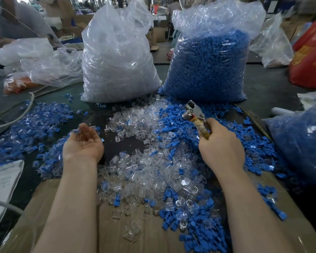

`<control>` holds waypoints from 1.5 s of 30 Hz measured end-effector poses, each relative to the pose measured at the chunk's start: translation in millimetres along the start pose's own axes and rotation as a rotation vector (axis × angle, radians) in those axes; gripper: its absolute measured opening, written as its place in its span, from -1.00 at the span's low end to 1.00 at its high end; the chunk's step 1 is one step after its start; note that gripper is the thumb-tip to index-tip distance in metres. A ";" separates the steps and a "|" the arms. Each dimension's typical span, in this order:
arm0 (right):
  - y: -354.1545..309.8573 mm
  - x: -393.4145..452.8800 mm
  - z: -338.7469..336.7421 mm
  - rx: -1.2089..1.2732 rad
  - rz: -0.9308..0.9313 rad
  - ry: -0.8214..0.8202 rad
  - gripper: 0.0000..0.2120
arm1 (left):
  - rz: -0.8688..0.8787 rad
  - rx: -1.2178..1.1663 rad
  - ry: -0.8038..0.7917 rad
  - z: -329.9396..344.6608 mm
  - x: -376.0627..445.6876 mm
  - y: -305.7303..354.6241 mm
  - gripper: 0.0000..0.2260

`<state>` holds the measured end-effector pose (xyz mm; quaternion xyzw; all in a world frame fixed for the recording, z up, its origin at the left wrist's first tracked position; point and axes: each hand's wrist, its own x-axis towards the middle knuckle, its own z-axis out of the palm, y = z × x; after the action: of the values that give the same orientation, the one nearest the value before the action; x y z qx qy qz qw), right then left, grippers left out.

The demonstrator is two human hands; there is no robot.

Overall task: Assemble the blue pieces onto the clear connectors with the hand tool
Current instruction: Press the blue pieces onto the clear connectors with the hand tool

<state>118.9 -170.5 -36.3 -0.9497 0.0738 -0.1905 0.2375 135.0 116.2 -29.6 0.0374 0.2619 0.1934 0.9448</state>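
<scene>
Fingers (pixel 211 125) gripping hand tool (pixel 194 114), left hand (pixel 83 141) palm-up, dark bare patch between

Blue pieces (pixel 188 125) and clear connectors (pixel 135 117) – yellow-handled silver hand tool (pixel 195 115).

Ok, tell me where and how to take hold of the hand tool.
Grip the hand tool by its yellow-wrapped handle, coming from below and the near side, as the right hand does. The metal head points up and away and must stay free to work.
</scene>
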 end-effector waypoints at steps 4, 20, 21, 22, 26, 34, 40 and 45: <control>2.5 2.5 0.4 -0.027 0.104 -0.031 -0.89 | 0.054 -0.062 -0.018 -1.2 -1.0 5.0 -0.66; -3.3 4.5 5.0 -0.018 0.098 -0.131 -0.86 | 0.418 1.993 -0.814 -4.2 -49.7 -85.6 -0.97; -3.2 4.6 5.9 0.011 0.090 -0.118 -0.86 | 0.470 2.082 -0.831 -5.2 -50.3 -88.9 -0.95; -2.9 4.3 7.0 0.031 0.081 -0.108 -0.84 | 0.515 2.157 -0.839 -6.9 -50.6 -91.5 -0.92; -1.8 2.9 11.5 0.077 0.052 -0.112 -0.84 | 0.610 2.257 -0.821 -10.3 -50.5 -96.4 -0.90; -6.7 2.6 13.3 0.351 0.021 -0.131 -0.81 | 0.598 2.104 -0.800 -9.8 -47.0 -95.3 -0.84; -6.9 2.4 12.4 0.385 0.006 -0.131 -0.82 | 0.600 2.317 -0.879 -13.9 -43.5 -98.2 -0.86; -6.3 2.8 13.1 0.397 -0.009 -0.146 -0.84 | 0.658 2.286 -0.845 -14.6 -45.4 -99.0 -0.89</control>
<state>127.0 -160.0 -43.1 -0.8959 0.0131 -0.1333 0.4236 126.1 6.9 -37.5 0.9533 -0.0643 0.0553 0.2899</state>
